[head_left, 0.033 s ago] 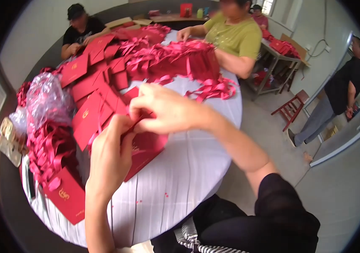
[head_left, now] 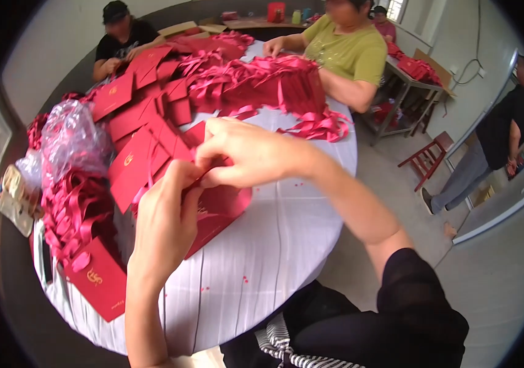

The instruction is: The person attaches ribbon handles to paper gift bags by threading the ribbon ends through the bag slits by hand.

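Both my hands meet over the near side of the round table. My left hand is closed, its thumb and fingers pinching at the upper part of a flat red paper bag with a gold mark. Close beside it, my right hand pinches the same spot with bent fingers. Whether they grip the bag's edge or a ribbon on it is hidden by the fingers. To the left lie overlapping red paper bags. Another red bag with gold print and a pink-red ribbon rests nearer me.
White cloth covers the table, with tiny red bits on it. A heap of red ribbons and clear plastic wrap sit left. Ribboned red bags are stacked at the far side. Co-workers sit across; a red stool stands right.
The whole view has shifted slightly, so things sit a little further right. My hands keep the same pinch on the red paper bag.
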Motion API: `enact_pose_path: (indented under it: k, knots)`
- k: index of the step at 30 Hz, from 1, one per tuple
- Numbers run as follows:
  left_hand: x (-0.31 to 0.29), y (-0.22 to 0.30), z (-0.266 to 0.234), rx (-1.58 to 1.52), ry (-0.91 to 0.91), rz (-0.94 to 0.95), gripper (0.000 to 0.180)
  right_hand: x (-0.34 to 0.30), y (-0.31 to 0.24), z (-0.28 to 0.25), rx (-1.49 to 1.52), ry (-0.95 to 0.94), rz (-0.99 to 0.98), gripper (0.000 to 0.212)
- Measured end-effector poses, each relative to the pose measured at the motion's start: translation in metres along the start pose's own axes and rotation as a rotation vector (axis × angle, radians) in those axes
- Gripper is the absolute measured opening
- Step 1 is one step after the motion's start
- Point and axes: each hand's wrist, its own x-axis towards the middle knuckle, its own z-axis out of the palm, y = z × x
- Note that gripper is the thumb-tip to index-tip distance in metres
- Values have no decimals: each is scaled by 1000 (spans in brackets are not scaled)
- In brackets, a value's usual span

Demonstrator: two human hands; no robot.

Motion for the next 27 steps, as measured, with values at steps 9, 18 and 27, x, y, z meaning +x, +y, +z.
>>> enact_pose_path:
  k: [9, 18, 27]
  knots:
    - [-4, 2, 1, -6, -69, -22, 25, 25, 25, -14, 370, -444, 252, 26]
    - [-4, 5, -3, 7, -46, -56, 18, 37, 4, -8, 360, -373, 463, 27]
    - [0, -2, 3, -1, -10, -27, 19, 25, 39, 5, 886, 167, 311, 20]
